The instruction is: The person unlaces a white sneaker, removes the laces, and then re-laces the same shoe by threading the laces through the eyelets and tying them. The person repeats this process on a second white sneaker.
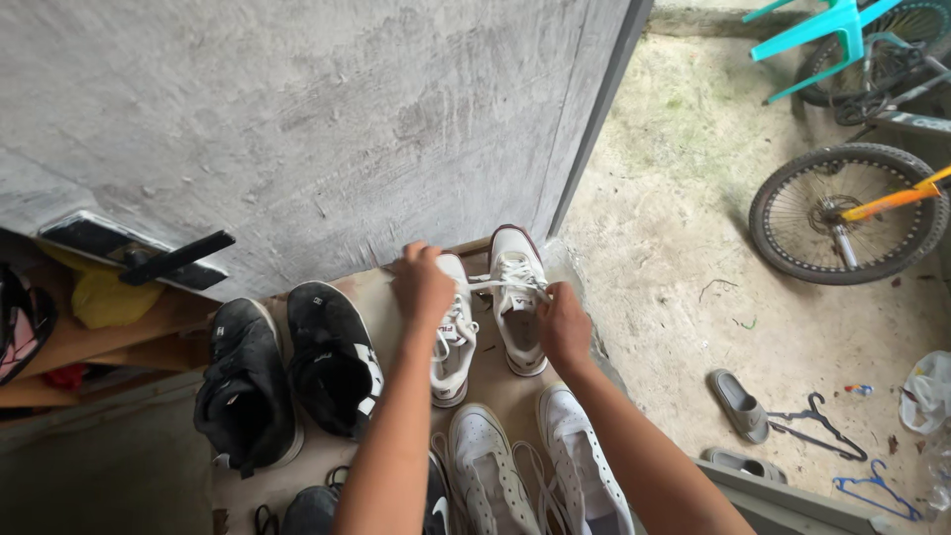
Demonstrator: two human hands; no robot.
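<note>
I see my left hand gripping one white sneaker; my right hand seemingly pinches the other sneaker's lace.

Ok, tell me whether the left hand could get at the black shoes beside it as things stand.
Probably yes. The left hand rests on a white sneaker, and the nearest black shoe sits right beside that forearm with nothing lying between them. The hand would first have to let go of the sneaker.
</note>
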